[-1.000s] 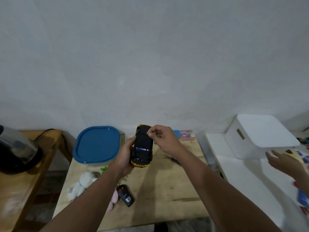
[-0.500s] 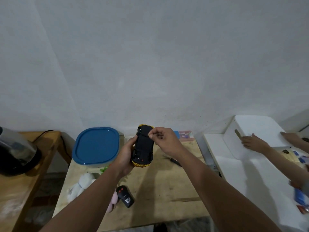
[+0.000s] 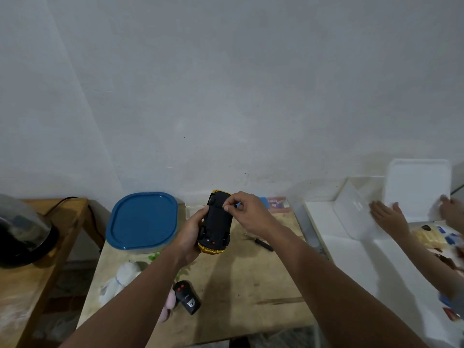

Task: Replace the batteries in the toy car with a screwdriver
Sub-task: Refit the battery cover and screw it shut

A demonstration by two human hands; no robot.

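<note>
Far left there's a dark kettle [image 3: 21, 231] sitting on a side table [image 3: 32, 285], then a container with a blue lid [image 3: 143, 219] at the back of our wooden table [image 3: 251, 285]. In front of that lie a white plush toy [image 3: 120, 278] and a black remote [image 3: 187, 297] with red buttons. Our left hand [image 3: 189, 233] is wrapped around the side of the toy car [image 3: 216, 222], holding it up above the table with its black underside facing us and the gold body showing at the near end. Our right hand [image 3: 247, 213] has its fingers curled, thumb and forefinger pinched together at the car's underside near the far end; can't tell what, if anything, is between them. The screwdriver [image 3: 262, 243] lies on the table just right of the car, nobody touching it. Over on the right, another person's hand [image 3: 388, 216] rests flat beside a white box [image 3: 356, 209] on a white surface [image 3: 351, 259].
</note>
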